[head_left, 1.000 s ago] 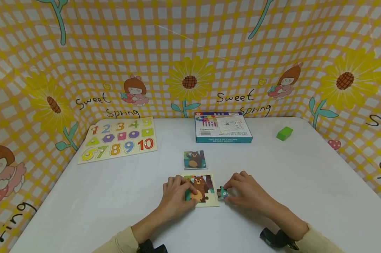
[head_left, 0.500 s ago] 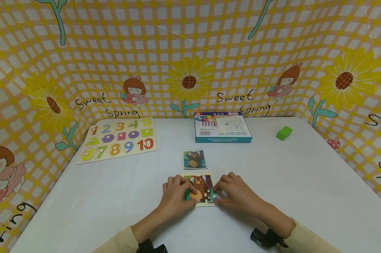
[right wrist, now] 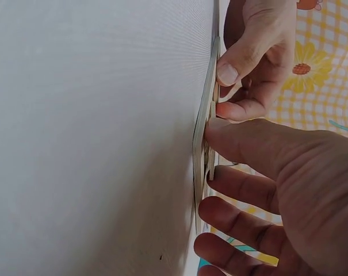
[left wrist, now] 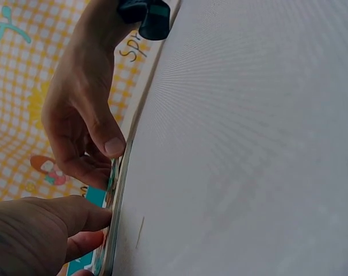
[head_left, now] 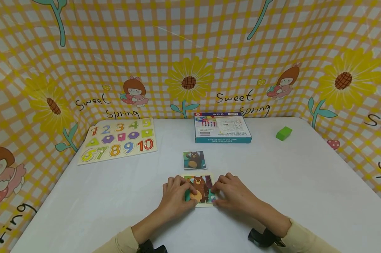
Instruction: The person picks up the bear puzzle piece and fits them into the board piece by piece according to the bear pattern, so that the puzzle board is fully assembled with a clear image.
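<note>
A square wooden bear puzzle (head_left: 200, 183) lies on the white table in front of me. My left hand (head_left: 176, 196) holds its left side, with thumb and fingers curled on it and covering part of the picture. My right hand (head_left: 234, 192) pinches a teal puzzle piece (head_left: 211, 196) at the lower right corner of the puzzle. Between the right thumb and forefinger in the right wrist view, the piece (right wrist: 212, 167) sits slightly raised at the board's surface. A small bear picture card (head_left: 195, 160) lies just beyond the puzzle.
A number-and-shape board (head_left: 120, 138) lies at the back left. At the back middle is a flat teal and white box (head_left: 223, 128), with a green block (head_left: 284, 133) to its right. Checked cloth (head_left: 190, 42) walls in the back and sides of the table.
My right hand has moved left with the teal piece, from beside the puzzle onto its lower right corner, where the gap has closed up. The left hand has stayed in place.
</note>
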`<action>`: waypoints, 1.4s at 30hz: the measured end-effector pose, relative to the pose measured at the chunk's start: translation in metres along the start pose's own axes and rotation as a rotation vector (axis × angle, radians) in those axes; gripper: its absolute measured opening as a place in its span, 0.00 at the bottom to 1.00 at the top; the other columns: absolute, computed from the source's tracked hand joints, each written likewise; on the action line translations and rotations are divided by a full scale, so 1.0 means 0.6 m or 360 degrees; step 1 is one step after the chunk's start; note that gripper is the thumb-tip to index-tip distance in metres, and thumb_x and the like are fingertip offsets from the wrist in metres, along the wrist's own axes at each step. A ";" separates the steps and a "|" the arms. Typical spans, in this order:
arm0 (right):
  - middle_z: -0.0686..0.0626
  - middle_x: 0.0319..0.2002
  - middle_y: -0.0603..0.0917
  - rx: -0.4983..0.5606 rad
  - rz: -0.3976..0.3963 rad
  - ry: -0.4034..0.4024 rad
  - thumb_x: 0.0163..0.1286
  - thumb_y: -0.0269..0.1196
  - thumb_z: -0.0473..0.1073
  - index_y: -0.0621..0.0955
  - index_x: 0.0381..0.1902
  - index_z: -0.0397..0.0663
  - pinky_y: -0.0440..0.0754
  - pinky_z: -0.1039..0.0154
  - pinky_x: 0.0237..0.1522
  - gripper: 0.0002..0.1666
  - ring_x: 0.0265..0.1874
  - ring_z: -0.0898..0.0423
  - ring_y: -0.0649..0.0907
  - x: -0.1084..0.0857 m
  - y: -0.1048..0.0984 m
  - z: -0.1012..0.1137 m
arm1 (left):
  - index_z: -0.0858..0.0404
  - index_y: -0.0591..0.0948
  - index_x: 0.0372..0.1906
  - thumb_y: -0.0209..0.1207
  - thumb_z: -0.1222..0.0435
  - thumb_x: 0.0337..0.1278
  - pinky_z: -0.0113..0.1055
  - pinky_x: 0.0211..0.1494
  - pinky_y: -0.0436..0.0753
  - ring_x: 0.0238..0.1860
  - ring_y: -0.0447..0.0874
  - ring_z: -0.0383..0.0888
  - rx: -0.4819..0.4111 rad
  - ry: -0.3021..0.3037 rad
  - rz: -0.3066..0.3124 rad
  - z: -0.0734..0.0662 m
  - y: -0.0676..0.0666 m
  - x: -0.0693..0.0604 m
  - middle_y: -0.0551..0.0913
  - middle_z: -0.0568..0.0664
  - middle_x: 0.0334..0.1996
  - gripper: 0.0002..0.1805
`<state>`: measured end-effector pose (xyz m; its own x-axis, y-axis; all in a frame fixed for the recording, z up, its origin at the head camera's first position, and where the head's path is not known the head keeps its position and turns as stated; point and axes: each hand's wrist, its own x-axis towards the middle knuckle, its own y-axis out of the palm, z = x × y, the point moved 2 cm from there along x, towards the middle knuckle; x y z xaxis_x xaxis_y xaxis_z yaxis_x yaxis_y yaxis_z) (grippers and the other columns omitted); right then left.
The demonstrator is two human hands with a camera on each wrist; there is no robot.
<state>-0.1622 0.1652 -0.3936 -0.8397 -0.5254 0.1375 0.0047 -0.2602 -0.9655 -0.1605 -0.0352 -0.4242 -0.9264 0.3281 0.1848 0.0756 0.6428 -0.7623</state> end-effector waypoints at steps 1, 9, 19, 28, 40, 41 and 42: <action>0.57 0.31 0.77 -0.0002 0.0001 0.0004 0.46 0.74 0.50 0.84 0.33 0.52 0.65 0.65 0.37 0.17 0.34 0.60 0.67 0.000 0.000 0.000 | 0.50 0.82 0.29 0.65 0.61 0.41 0.46 0.48 0.59 0.47 0.61 0.45 0.0001 0.0002 0.0000 0.000 0.000 0.000 0.72 0.47 0.42 0.06; 0.57 0.30 0.76 -0.0010 -0.0009 0.0007 0.46 0.74 0.50 0.84 0.33 0.53 0.65 0.65 0.36 0.16 0.34 0.60 0.67 0.000 0.000 0.003 | 0.51 0.81 0.29 0.64 0.62 0.41 0.48 0.50 0.59 0.46 0.61 0.45 0.0010 0.0032 -0.0017 -0.005 -0.002 -0.002 0.72 0.47 0.42 0.06; 0.58 0.30 0.76 -0.0012 -0.0019 -0.0008 0.47 0.74 0.50 0.84 0.33 0.54 0.64 0.65 0.36 0.15 0.34 0.60 0.67 -0.002 0.001 0.000 | 0.51 0.82 0.29 0.63 0.61 0.40 0.46 0.50 0.59 0.44 0.61 0.44 0.0037 0.0084 -0.0004 -0.023 0.005 0.005 0.72 0.47 0.40 0.05; 0.58 0.30 0.76 0.0009 -0.0013 -0.0011 0.47 0.74 0.50 0.84 0.33 0.54 0.64 0.65 0.37 0.15 0.34 0.61 0.67 -0.001 0.003 -0.001 | 0.50 0.82 0.29 0.65 0.59 0.42 0.42 0.47 0.58 0.45 0.62 0.43 -0.0001 0.0086 -0.0028 -0.032 0.023 0.011 0.73 0.46 0.40 0.05; 0.58 0.30 0.75 0.0015 -0.0009 -0.0015 0.47 0.73 0.50 0.84 0.33 0.54 0.63 0.65 0.36 0.15 0.33 0.61 0.67 -0.002 0.002 -0.001 | 0.50 0.81 0.29 0.65 0.59 0.43 0.42 0.49 0.58 0.44 0.62 0.42 0.0044 0.0074 -0.0033 -0.034 0.026 0.011 0.72 0.45 0.39 0.05; 0.58 0.30 0.76 0.0018 -0.0004 -0.0010 0.47 0.73 0.50 0.84 0.33 0.54 0.63 0.65 0.36 0.15 0.33 0.61 0.67 -0.002 0.001 -0.001 | 0.49 0.81 0.30 0.65 0.59 0.43 0.42 0.49 0.58 0.45 0.62 0.42 0.0044 0.0071 -0.0028 -0.034 0.026 0.011 0.72 0.45 0.39 0.05; 0.58 0.30 0.76 0.0019 -0.0002 -0.0005 0.47 0.73 0.50 0.84 0.33 0.54 0.63 0.65 0.37 0.15 0.34 0.61 0.67 -0.002 0.001 -0.001 | 0.49 0.81 0.30 0.65 0.59 0.43 0.42 0.49 0.58 0.45 0.62 0.42 0.0045 0.0070 -0.0025 -0.035 0.026 0.011 0.72 0.45 0.40 0.05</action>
<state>-0.1613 0.1661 -0.3943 -0.8381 -0.5274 0.1391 0.0103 -0.2704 -0.9627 -0.1576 -0.0086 -0.4221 -0.9102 0.3487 0.2235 0.0503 0.6286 -0.7761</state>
